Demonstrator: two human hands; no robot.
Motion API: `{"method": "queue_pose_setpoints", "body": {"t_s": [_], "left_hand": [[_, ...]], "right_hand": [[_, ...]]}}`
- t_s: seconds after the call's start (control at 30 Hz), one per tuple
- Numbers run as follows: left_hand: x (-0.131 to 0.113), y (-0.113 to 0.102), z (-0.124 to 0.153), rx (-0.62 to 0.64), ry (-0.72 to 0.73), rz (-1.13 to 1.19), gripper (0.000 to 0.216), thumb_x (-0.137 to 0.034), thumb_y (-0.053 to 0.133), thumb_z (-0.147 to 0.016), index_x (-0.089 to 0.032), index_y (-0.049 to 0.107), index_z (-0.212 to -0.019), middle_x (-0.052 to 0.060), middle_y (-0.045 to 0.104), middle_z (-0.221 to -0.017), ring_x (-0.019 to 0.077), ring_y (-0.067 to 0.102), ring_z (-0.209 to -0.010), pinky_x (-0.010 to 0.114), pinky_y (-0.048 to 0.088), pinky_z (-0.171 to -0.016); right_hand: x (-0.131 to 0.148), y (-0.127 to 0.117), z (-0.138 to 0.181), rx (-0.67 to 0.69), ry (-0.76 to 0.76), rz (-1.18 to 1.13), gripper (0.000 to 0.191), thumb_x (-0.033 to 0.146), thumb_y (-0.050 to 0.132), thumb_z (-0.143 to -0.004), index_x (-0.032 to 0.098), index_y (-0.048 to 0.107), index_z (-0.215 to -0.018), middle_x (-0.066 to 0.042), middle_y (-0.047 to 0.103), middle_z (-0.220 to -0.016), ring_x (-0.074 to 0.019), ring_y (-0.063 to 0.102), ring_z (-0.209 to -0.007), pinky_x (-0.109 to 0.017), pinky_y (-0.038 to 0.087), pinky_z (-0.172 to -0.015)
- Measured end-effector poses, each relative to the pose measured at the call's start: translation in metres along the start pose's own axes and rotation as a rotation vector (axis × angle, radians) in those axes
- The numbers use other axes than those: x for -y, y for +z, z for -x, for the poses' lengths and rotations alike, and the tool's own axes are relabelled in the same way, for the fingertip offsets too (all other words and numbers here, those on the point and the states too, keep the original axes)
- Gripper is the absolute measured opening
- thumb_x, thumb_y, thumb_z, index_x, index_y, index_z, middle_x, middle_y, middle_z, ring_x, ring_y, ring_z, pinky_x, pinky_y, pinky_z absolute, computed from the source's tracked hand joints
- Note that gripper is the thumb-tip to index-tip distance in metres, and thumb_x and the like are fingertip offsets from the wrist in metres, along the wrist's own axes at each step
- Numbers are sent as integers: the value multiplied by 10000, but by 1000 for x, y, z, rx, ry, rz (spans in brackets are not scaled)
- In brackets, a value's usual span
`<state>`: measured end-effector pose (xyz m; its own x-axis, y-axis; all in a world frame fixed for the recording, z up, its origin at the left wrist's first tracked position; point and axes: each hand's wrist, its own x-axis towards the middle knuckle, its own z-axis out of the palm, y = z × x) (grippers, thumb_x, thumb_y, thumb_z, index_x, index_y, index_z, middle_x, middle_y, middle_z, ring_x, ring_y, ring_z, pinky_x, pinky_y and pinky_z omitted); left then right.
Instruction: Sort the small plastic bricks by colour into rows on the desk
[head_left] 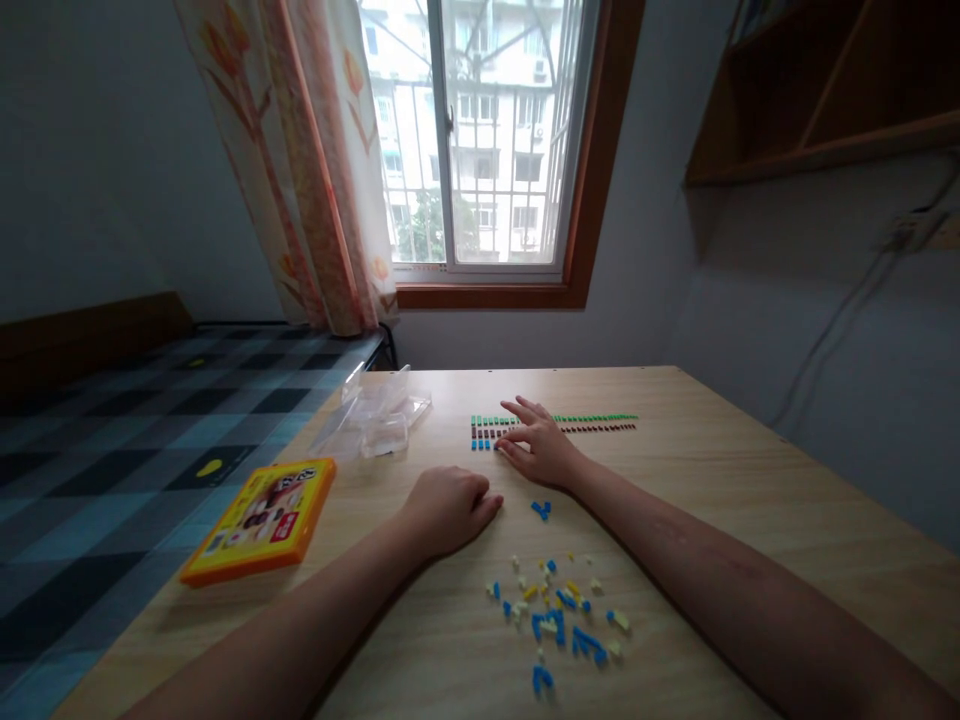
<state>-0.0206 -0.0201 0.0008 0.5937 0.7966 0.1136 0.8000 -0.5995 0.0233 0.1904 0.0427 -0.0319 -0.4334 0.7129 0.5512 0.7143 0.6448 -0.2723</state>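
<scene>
Three rows of tiny plastic bricks (581,429) counted right of the frame's centre: found one long green row (592,418), one long brown row (604,428), both too fine to count brick by brick, and one short blue row (481,446), at least three bricks in view. Saw one right hand (541,445) at the blue row's end, with thumb and forefinger nearly together; could not tell whether clamped on a brick. Saw one left hand (448,508) at centre, curled in over the wood-grain table (420,640), grip hidden underneath. Noted one blue cluster (544,513) just below centre, more than twenty loose bricks (560,626) at lower centre, one orange-yellow box (262,520) at left.
</scene>
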Motion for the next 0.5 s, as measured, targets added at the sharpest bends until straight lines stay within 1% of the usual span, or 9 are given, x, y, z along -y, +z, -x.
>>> {"method": "queue_pose_setpoints", "body": {"t_s": [0.23, 0.37, 0.5], "left_hand": [[0, -2, 0, 9, 3, -11, 412, -445, 431, -916, -199, 657, -674, 63, 689, -703, 203, 622, -671, 299, 335, -576], [1, -1, 1, -3, 5, -4, 404, -440, 430, -918, -199, 659, -689, 68, 693, -719, 203, 617, -676, 298, 346, -597], [1, 0, 1, -3, 9, 8, 404, -437, 428, -919, -199, 658, -688, 69, 688, -717, 203, 617, -677, 300, 348, -602]], "right_hand": [[-5, 2, -2, 9, -28, 27, 194, 350, 594, -915, 327, 770, -993, -54, 434, -1506, -341, 291, -1430, -658, 247, -1085], [-5, 3, 0, -20, -35, 36, 197, 344, 589, -920, 331, 766, -1005, -49, 405, -1525, -336, 289, -1433, -655, 240, -1092], [-7, 3, 1, -4, -27, 30, 188, 339, 605, -907, 333, 768, -1002, -52, 399, -1528, -345, 282, -1435, -665, 242, -1084]]}}
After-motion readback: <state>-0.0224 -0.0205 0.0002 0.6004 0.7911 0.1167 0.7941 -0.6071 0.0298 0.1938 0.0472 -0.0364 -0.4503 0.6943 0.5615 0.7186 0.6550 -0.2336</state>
